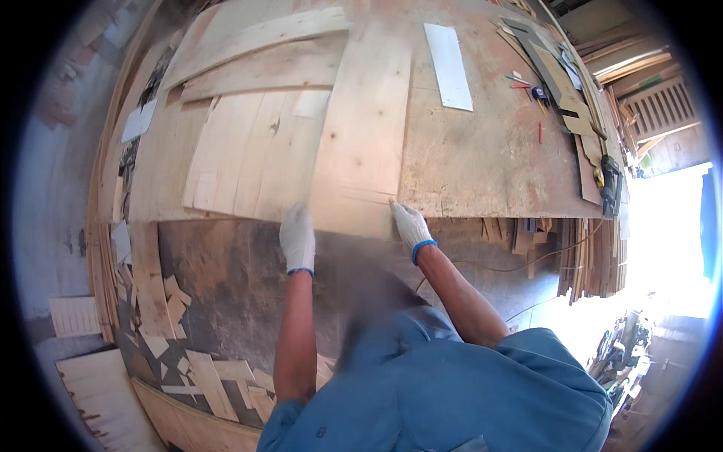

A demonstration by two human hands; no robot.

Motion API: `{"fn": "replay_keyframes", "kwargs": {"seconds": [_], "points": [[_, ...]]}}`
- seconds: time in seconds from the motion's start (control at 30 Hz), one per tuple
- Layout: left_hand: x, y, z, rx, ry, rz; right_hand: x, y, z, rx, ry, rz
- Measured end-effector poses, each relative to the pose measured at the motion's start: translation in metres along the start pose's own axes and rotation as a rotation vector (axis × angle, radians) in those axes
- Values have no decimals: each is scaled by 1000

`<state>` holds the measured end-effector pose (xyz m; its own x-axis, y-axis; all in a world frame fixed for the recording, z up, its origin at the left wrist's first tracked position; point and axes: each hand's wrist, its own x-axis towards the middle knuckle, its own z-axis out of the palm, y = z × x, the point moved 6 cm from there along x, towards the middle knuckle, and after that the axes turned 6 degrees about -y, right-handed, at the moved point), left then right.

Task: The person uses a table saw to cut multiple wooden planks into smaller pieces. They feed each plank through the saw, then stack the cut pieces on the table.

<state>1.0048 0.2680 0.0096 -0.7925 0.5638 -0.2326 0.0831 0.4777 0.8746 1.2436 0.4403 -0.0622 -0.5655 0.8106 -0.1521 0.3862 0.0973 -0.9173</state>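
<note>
A long pale wooden board (361,128), marked with several dark knots, lies lengthwise away from me on the worktable, its near end sticking out past the front edge. At that end's left corner is my left hand (298,239), in a white knit glove with a blue cuff, its fingers closed on the board's side and slightly blurred. My right hand (410,227), gloved alike, grips the right edge near the same end, thumb on top. The fingers beneath the board are hidden. Left of it, more thin wooden panels (256,143) lie side by side and partly overlapping.
A white sheet strip (449,68) lies on the worktable (482,158). Farther right are a tape measure (538,93), red pencils, narrow offcuts and a power tool (611,184) at the edge. Wood scraps (215,384) litter the floor at left; stacked strips (595,260) stand under the table's right end.
</note>
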Motion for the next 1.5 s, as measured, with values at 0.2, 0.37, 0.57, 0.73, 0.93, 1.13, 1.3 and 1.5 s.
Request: {"fn": "replay_keyframes", "kwargs": {"seconds": [0.2, 0.37, 0.57, 0.73, 0.93, 1.13, 1.3, 1.5], "points": [[-28, 24, 43, -359, -274, -135, 4, 30, -60, 104, 272, 231], [-41, 45, 78, -347, -634, -320, -24, 33, -112, 54, 431, 225], [24, 62, 88, -698, -778, -452, -103, 42, -173, 189, 654, 524], [117, 35, 50, -749, -689, -440, -156, 86, -216, 193, 806, 813], [222, 42, 6, -858, -546, -456, -158, 153, -337, -182, 817, 692], [364, 54, -43, -1164, -426, -342, 6, -31, -285, -320, 945, 487], [464, 95, -60, -1314, -410, -274, 174, -99, -133, 249, 735, 316], [533, 71, -103, -1208, -363, -351, 415, -180, 2, 225, 452, 127]]}}
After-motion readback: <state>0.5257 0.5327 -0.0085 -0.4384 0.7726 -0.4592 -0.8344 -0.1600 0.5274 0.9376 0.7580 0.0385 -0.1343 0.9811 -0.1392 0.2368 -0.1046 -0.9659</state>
